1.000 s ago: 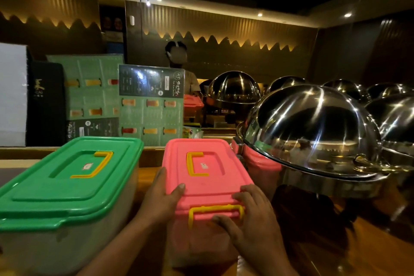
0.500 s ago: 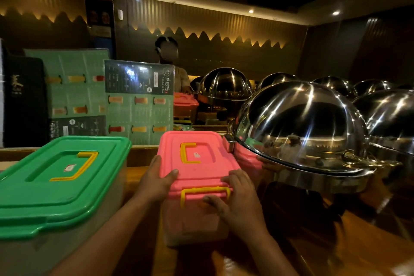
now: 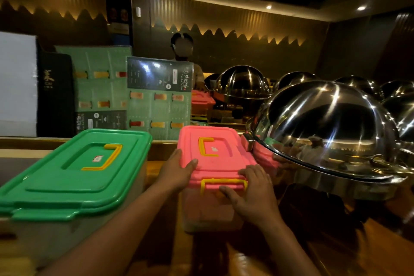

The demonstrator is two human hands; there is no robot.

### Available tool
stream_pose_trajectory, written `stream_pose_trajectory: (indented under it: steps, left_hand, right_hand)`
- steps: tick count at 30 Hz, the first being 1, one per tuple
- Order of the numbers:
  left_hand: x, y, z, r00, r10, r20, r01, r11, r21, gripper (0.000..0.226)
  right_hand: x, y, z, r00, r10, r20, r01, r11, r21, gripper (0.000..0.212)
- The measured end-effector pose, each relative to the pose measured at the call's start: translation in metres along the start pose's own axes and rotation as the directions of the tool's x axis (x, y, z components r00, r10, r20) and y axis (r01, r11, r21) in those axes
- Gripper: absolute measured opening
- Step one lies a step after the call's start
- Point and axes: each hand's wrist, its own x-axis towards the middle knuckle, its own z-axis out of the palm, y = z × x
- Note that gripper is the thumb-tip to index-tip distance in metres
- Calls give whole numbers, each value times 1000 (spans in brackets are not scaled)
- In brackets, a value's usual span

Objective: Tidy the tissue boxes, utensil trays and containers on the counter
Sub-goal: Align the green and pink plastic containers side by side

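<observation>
A pink-lidded plastic container [image 3: 220, 159] with yellow handle and clasp stands on the wooden counter [image 3: 257, 257] in the middle. My left hand [image 3: 177, 172] grips its left side, thumb over the lid edge. My right hand [image 3: 253, 195] presses on its near right corner beside the yellow clasp, fingers on the lid. A larger green-lidded container [image 3: 74, 170] with a yellow handle stands to the left, a narrow gap between the two.
Polished steel dome covers [image 3: 324, 132] crowd the right side, close to the pink container. Green menu boards [image 3: 156, 96] lean upright behind. A person stands beyond the counter by another pink container [image 3: 201, 102]. A white panel [image 3: 18, 83] stands far left.
The pink container has slid away from me toward the back of the counter, both hands staying on it. The green container has not moved.
</observation>
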Motion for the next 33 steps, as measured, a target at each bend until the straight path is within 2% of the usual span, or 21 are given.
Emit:
stream_pose_trajectory:
  steps: [2,4,6,8,10,13,16,18,20,24,28,30,33]
  left_hand:
    - [-13,6,-18,994,104,17,-105,991,79,56]
    - [-24,7,-45,983,183,30,-186,969,163,54]
    - [-35,3,-79,971,237,26,-235,933,273,52]
    - [-41,-7,-119,970,243,-16,-219,899,380,52]
    - [-47,-20,-160,971,225,-80,-161,865,475,52]
    - [-51,-57,-218,975,127,-180,-15,854,520,54]
    - [-54,-95,-267,962,-119,-244,223,859,460,64]
    - [-58,-115,-283,949,-254,-184,302,901,312,68]
    - [-61,-130,-287,948,-305,-95,314,943,106,72]
    - [-57,-140,-278,958,-271,-97,264,961,-79,83]
    - [-51,-136,-257,980,-165,-114,161,986,-45,76]
    - [-48,-132,-248,983,-155,-96,148,986,-71,73]
    - [-41,-126,-237,989,-122,-87,121,993,-16,72]
  right_hand:
    - [-2,-22,-2,998,-30,-59,30,1000,1,63]
    - [-6,-61,0,990,-96,-99,105,990,92,53]
    - [-12,-110,10,983,-182,-30,184,950,252,40]
    - [-18,-156,30,961,-268,68,217,884,414,36]
    - [-26,-194,52,941,-311,133,209,844,493,48]
    - [-39,-229,75,926,-281,251,144,880,453,76]
    - [-45,-239,86,952,-211,219,122,924,361,83]
    - [-44,-236,90,967,-188,170,119,929,350,85]
    - [-44,-233,91,967,-190,167,130,939,319,86]
    - [-44,-228,85,964,-181,195,135,964,231,84]
    - [-40,-213,85,977,-126,173,89,975,204,73]
    - [-37,-206,82,982,-106,158,85,988,131,66]
    - [-31,-197,74,986,-98,134,99,995,-4,63]
